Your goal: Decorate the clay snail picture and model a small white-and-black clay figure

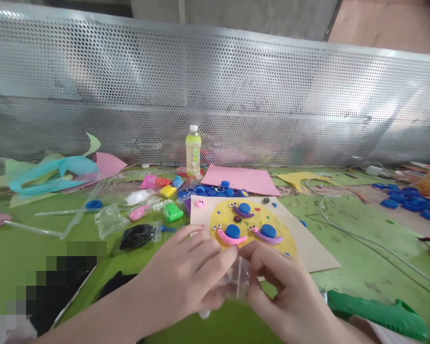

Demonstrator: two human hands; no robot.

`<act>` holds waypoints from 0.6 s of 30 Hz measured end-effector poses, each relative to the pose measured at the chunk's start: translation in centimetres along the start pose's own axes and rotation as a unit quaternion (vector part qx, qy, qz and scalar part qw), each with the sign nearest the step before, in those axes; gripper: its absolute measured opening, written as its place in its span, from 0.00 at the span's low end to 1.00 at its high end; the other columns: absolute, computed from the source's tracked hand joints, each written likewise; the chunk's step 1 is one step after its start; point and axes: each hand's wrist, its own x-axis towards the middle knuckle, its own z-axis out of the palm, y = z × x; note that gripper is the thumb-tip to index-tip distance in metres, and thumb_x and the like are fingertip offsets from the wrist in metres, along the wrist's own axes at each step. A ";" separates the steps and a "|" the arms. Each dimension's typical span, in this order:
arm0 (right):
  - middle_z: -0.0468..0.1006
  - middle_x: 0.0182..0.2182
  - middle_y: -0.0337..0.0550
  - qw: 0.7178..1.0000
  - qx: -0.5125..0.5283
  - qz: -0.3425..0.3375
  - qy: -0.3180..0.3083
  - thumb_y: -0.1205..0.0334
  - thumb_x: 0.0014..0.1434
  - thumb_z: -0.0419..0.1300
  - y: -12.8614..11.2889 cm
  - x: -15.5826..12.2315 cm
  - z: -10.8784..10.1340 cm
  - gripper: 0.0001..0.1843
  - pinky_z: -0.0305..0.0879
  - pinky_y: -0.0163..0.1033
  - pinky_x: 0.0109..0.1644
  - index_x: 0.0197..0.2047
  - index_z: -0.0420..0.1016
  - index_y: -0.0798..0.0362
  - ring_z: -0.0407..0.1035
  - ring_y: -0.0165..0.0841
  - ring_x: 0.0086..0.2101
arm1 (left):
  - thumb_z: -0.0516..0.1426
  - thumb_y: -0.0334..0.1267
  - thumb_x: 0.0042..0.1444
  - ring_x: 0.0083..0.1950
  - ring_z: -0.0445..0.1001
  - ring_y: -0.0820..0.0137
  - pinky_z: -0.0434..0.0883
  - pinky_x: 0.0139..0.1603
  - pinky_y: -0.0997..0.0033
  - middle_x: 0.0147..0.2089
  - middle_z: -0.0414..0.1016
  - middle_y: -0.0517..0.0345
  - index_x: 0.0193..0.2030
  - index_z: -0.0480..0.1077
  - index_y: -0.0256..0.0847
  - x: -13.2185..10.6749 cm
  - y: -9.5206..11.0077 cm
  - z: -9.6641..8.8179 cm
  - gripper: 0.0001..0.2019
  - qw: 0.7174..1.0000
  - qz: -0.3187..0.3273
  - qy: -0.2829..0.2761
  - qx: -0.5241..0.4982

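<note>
A small clear plastic bag [240, 281] is pinched between my two hands, close to me at the front of the table. My left hand [189, 267] grips its left side, with the fingertips partly hidden. At the other side, the thumb and fingers of my right hand [286, 289] are closed on the bag. A bit of something white [204, 314] shows under my left hand. Just beyond lies a cream sheet [313, 251] with a yellow round [284, 220], bearing three clay snails with blue bottle-cap shells, such as the pink snail [232, 234].
Bags of coloured clay, including a green one [172, 212] and a black one [138, 236], lie left. Blue caps [413, 198] are heaped right. A drink bottle [193, 150] stands before a perforated metal panel [215, 91]. A green tool [376, 313] and a white cable [354, 234] lie right.
</note>
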 end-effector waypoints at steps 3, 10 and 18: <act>0.69 0.25 0.32 0.999 0.028 0.042 0.019 0.71 0.58 0.55 0.8 -0.6 0.1 0.09 0.62 0.27 0.25 0.31 0.60 0.48 0.63 0.24 0.23 | 0.56 0.33 0.60 0.38 0.79 0.62 0.75 0.37 0.62 0.39 0.79 0.52 0.55 0.65 0.34 -0.1 0.1 -0.1 0.16 0.999 -0.024 0.011 0.020; 0.76 0.32 0.37 0.984 0.127 0.118 -0.051 0.73 0.58 0.58 0.9 0.0 0.1 0.08 0.71 0.33 0.36 0.35 0.72 0.48 0.71 0.28 0.31 | 0.57 0.33 0.63 0.37 0.77 0.65 0.76 0.36 0.67 0.39 0.77 0.50 0.55 0.65 0.32 -0.3 0.2 0.0 0.15 0.999 -0.042 0.011 -0.002; 0.77 0.44 0.41 0.985 0.073 0.079 -0.131 0.77 0.63 0.49 -0.3 1.6 -1.4 0.23 0.69 0.36 0.53 0.43 0.82 0.44 0.71 0.32 0.47 | 0.66 0.51 0.52 0.43 0.80 0.63 0.78 0.42 0.68 0.47 0.78 0.52 0.61 0.62 0.43 -0.1 -0.4 -0.2 0.32 0.973 -0.147 -0.037 -0.173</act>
